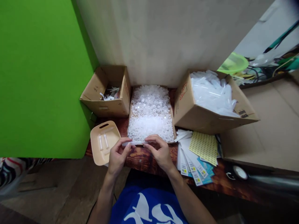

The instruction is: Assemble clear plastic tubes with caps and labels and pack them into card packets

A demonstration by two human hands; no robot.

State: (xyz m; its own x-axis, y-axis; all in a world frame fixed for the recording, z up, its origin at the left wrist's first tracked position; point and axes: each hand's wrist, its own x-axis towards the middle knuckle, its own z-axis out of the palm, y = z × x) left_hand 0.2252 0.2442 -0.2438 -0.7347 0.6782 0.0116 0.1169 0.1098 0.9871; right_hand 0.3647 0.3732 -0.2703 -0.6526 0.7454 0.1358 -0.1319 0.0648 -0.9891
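Note:
A clear plastic tube (134,143) lies level between my two hands at the table's front edge. My left hand (118,153) pinches its left end. At its right end my right hand (160,151) is closed with thumb and fingers. Just beyond them a shallow box (174,132) is heaped with small clear plastic pieces (151,115). Left of my left hand, a beige basket (93,146) holds a few tubes (106,141). Whether a small part sits between my right fingertips is hard to make out.
An open carton (102,107) with paper scraps stands back left. Another carton (203,119), full of clear tubes (212,93), is back right. Yellow sticker sheets (203,147) and printed cards (197,171) lie at the right. A green panel (42,77) borders the left.

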